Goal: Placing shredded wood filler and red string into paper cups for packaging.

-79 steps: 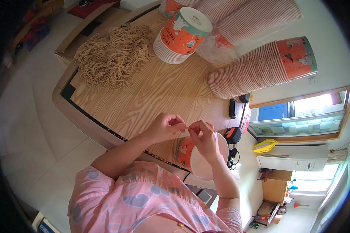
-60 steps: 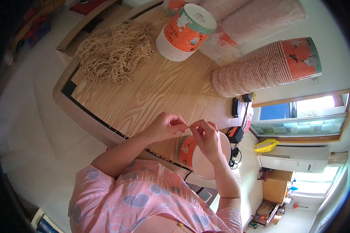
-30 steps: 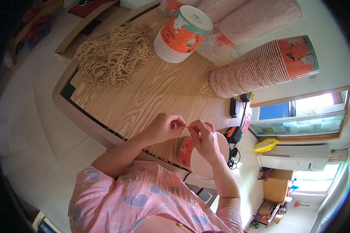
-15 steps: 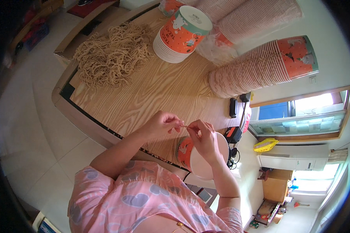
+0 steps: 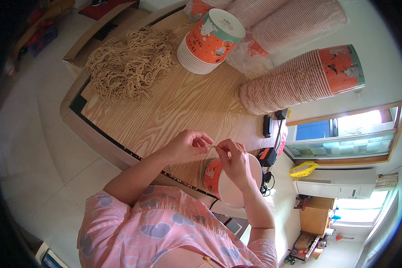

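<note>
A short piece of thin tan twine runs between my two hands, above the near part of the table. My left hand has its fingers curled about one end, the fingertips slightly parted. The thumb and fingertips of my right hand pinch the twine close by; any knot is too small to make out. Beneath my right wrist lies an orange paper bucket on its side, its white opening partly covered by my forearm. A tangled heap of tan twine rests at the far left of the table.
A short stack of upturned orange buckets stands beyond the heap. To its right lie a long nested stack of buckets and plastic-wrapped stacks. Black devices and cables sit along the right edge of the wood-grain table.
My left fingertips have loosened and spread a little around the twine. My right hand keeps its pinch in nearly the same place. The buckets and the heap have not moved.
</note>
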`<state>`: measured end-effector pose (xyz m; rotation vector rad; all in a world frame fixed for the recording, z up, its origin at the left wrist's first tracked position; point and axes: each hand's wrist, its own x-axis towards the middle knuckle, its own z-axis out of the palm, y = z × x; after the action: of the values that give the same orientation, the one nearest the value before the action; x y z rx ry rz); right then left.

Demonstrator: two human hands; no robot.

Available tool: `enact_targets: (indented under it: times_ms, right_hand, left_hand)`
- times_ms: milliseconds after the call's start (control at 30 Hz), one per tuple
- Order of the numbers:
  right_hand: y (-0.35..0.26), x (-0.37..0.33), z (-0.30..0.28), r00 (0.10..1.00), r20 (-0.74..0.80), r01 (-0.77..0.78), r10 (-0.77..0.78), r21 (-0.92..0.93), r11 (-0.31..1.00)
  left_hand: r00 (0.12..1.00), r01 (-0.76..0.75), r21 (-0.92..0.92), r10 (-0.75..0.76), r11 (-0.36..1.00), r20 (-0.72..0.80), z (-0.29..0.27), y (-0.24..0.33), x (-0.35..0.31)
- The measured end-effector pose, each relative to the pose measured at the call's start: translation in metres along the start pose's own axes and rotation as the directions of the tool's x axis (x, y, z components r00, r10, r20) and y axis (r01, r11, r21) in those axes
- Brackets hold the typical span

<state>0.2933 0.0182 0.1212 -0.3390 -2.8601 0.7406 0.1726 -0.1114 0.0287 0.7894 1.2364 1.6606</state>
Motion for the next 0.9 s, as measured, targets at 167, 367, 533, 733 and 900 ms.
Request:
enact_targets:
  times_ms: [167, 367, 533, 733, 900]
  right_hand:
    - [-0.001, 0.001, 0.0, 1.0, 0.028, -0.013, 0.013, -0.012, 1.0]
    - [0.002, 0.001, -0.001, 0.999, 0.026, 0.04, -0.04, -0.018, 0.999]
    - [-0.001, 0.002, -0.003, 0.997, 0.063, 0.037, -0.035, -0.03, 0.999]
    - [-0.001, 0.001, -0.003, 0.998, 0.065, 0.028, -0.025, -0.047, 0.998]
    - [-0.002, 0.001, -0.002, 0.999, 0.045, 0.019, -0.018, -0.025, 1.0]
  left_hand:
    - [0.999, -0.031, -0.005, 0.031, 0.999, -0.025, 0.005, -0.004, 0.002]
    - [0.993, -0.023, 0.154, 0.041, 0.988, -0.114, 0.008, -0.001, 0.005]
    - [0.98, -0.02, 0.243, 0.067, 0.97, -0.19, 0.015, -0.007, 0.009]
    - [0.984, 0.016, 0.268, 0.033, 0.963, -0.177, 0.013, -0.001, 0.008]
    - [0.974, -0.02, 0.181, 0.06, 0.983, -0.22, 0.014, -0.005, 0.005]
